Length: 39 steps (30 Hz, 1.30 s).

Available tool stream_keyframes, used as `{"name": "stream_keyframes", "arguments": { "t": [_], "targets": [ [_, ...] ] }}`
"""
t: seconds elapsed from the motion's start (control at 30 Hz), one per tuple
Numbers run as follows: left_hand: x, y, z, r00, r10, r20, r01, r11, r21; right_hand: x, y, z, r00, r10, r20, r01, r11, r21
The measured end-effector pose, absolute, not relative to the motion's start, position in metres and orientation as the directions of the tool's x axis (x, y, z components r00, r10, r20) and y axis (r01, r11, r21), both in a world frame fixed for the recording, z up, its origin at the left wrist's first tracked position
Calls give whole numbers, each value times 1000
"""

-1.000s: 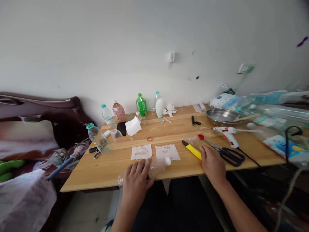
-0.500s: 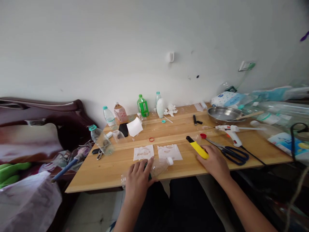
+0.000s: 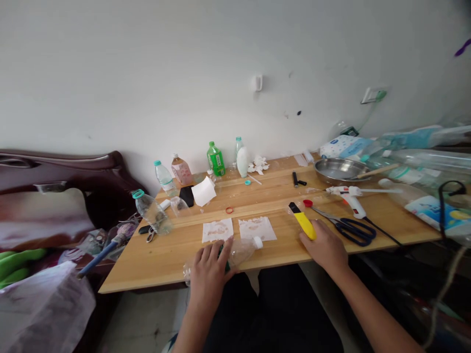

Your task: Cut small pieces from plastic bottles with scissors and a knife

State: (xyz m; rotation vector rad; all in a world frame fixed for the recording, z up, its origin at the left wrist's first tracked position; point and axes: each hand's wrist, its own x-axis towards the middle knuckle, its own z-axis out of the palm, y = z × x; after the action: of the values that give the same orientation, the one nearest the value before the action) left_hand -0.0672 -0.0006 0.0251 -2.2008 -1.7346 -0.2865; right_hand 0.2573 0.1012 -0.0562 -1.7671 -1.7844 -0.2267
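Near the front edge of the wooden table (image 3: 158,262), my left hand (image 3: 211,264) is wrapped over a clear plastic bottle (image 3: 243,250) lying on its side, its white cap to the right. My right hand (image 3: 326,245) grips a yellow utility knife (image 3: 304,224) by its rear end, the black tip pointing up and left; whether its blade is out cannot be made out. Two stained white paper pieces (image 3: 218,230) (image 3: 257,229) lie flat just behind the bottle. Blue-handled scissors (image 3: 355,231) rest right of my right hand.
A white glue gun (image 3: 351,198) and a metal bowl (image 3: 340,170) are at the right, beside plastic bottles and packs. Along the back stand a green bottle (image 3: 216,159) and a white object (image 3: 243,162). A capped-ring clear bottle (image 3: 152,213) leans at the left edge.
My right hand has turned the yellow knife a little more upright, its tip shifting right. My left hand stays on the bottle. The whole view has shifted slightly.
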Motion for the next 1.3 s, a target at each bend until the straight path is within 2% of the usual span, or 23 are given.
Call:
{"name": "stream_keyframes", "arguments": {
  "t": [0.43, 0.67, 0.97, 1.03, 1.1, 1.2, 1.3],
  "targets": [
    [-67, 1, 25, 251, 897, 363, 967, -221, -123, 257, 100, -54, 97, 867, 489, 939, 84, -334],
    [-67, 1, 24, 251, 898, 362, 968, -221, -123, 255, 99, -53, 179, 825, 536, 895, 89, -437],
    [-63, -1, 28, 267, 886, 379, 963, -232, -138, 248, 77, -45, 137, 804, 579, 772, 279, -570],
    [-63, -1, 27, 284, 879, 384, 958, -242, -153, 236, 51, -41, 175, 839, 515, 702, 261, -663],
    [-63, -3, 26, 300, 867, 397, 953, -257, -157, 220, 17, -37, 207, 915, 347, 527, 195, -827],
    [-61, -6, 27, 318, 855, 410, 948, -285, -142, 193, -32, -35, 33, 985, 170, 291, 154, -944],
    [-56, -9, 30, 324, 861, 393, 946, -294, -136, 175, -66, -41, -117, 982, 147, 147, 163, -976]
  ]
}}
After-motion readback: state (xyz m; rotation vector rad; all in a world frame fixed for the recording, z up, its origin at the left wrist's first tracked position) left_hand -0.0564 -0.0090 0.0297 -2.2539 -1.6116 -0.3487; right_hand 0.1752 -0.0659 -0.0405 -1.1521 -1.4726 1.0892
